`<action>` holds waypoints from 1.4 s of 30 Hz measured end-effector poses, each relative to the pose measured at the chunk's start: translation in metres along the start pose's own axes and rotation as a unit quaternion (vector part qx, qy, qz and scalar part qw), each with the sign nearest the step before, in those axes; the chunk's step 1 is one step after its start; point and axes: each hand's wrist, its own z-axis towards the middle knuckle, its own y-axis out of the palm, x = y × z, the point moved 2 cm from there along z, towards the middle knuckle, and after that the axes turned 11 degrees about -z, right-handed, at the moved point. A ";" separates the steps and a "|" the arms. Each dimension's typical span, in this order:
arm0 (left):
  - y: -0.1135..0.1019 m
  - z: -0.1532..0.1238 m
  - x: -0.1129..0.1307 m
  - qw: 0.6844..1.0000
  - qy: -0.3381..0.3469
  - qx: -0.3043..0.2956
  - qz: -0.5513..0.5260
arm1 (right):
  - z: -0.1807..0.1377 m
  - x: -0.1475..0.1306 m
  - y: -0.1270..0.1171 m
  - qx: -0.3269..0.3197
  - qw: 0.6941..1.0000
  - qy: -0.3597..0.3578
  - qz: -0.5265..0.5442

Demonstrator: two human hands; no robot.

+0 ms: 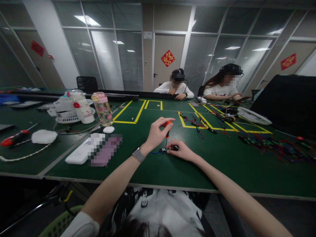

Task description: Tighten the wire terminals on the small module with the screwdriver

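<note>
My left hand, with a watch at the wrist, is closed around the orange handle of a screwdriver. The screwdriver stands nearly upright, its thin shaft pointing down at a small circuit board on the green table. Whether the tip touches a screw is too small to see. My right hand rests on the table and pinches the board's right end between its fingers. A blue wire runs out from the board's left side.
Left of my arm lie a white box, a purple phone and a white case. Bottles stand behind them. Wired boards are heaped at right, more among yellow tape. Two people sit across the table.
</note>
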 end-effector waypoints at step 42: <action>-0.005 0.004 -0.007 0.998 -0.041 -0.006 -0.056 | 0.002 0.002 0.001 -0.005 1.000 0.000 -0.015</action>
